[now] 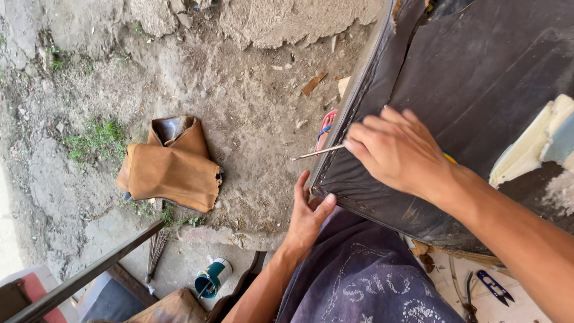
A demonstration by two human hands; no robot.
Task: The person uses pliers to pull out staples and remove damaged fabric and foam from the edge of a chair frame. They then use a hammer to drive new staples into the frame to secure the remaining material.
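— nearest the lens, what's that at six o'clock?

— purple printed cloth (365, 281) over the person's lap. now going left to right: at nine o'clock a folded tan leather piece (170, 167) lies on the dirt ground (251, 113), with a patch of grass (98, 139) just beside it. at seven o'clock a teal can (212, 278) lies near a small bundle of bristles (156, 248) (which could be a brush, hard to tell).

— and the hands?

— left hand (306, 216), just below centre, fingers together and straight, thumb apart, pressed against the lower corner of the dark leather cushion (472, 90). it grips nothing that i can see; it braces the edge.

— the right one?

— right hand (399, 149), at about two o'clock from the left hand, lies on the cushion's face with fingers curled, fingertips pinching a long metal needle (317, 153). the needle pokes out past the stitched seam, pointing toward nine o'clock.

— where does the cushion sit?

— it fills the upper right, from twelve to four o'clock, its lower corner touching the lap cloth. pale foam (535, 146) shows at three o'clock, and blue-handled snips (494, 286) lie at five o'clock.
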